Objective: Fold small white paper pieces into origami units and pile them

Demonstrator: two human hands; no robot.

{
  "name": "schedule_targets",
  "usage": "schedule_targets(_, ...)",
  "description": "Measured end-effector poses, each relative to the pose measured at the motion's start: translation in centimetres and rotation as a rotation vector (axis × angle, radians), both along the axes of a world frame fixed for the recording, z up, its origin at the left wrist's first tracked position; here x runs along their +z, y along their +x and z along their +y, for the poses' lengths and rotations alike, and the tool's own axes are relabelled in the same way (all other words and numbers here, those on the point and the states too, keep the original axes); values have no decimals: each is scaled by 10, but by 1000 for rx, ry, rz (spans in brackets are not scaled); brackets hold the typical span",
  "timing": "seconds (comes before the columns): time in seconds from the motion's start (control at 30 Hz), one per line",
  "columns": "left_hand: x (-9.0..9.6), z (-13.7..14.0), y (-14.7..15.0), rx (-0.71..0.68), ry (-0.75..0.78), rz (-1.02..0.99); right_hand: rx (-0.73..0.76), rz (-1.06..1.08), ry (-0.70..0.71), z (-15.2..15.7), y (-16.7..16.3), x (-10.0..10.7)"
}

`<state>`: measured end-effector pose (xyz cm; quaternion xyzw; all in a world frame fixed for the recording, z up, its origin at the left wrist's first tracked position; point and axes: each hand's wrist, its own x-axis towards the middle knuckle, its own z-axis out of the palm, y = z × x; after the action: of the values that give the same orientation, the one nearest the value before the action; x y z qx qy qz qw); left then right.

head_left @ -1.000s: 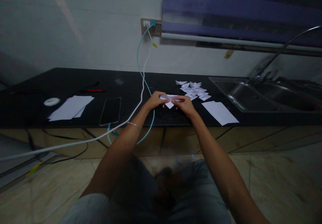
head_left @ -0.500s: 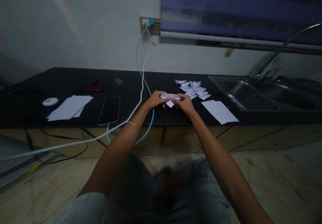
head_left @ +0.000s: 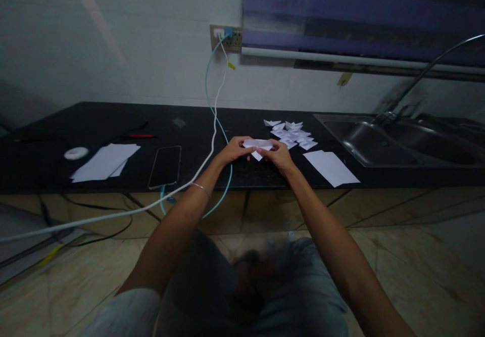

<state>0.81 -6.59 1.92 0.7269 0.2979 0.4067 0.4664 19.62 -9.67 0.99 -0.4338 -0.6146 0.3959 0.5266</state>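
A small folded white paper (head_left: 258, 144) is held just above the front part of the black counter. Its lower edge comes to a point between my thumbs. My left hand (head_left: 237, 149) pinches its left end, and my right hand (head_left: 279, 155) pinches the right end. Most of the other fingers are hidden behind the paper. Behind and to the right of my right hand stands a cluster of several folded paper boats (head_left: 291, 133). Flat white paper sheets (head_left: 331, 168) lie on the counter to the right.
A stack of white paper (head_left: 106, 162), a phone (head_left: 165, 166), a red pen (head_left: 140, 136) and a white round object (head_left: 76, 153) lie on the left. White (head_left: 214, 137) and light-blue cables (head_left: 230, 175) run from the wall socket past my left arm. A steel sink (head_left: 364, 147) is at right.
The folded paper has shifted very slightly between my hands, and its lower point looks a little higher. Both hands keep their pinch in nearly the same place.
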Motion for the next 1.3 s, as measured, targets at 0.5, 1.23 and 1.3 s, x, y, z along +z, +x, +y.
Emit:
schedule_targets(0.5, 5, -4, -3, -96, 21, -5, -57, 126, -42, 4, 1, -2)
schedule_targets(1.23, -3, 9, -7, -90, -105, -103, -43, 94, -10, 2, 0, 0)
schedule_targets(1.3, -5, 12, -5, -115, -188, -154, -51, 96, 15, 2, 0, -1)
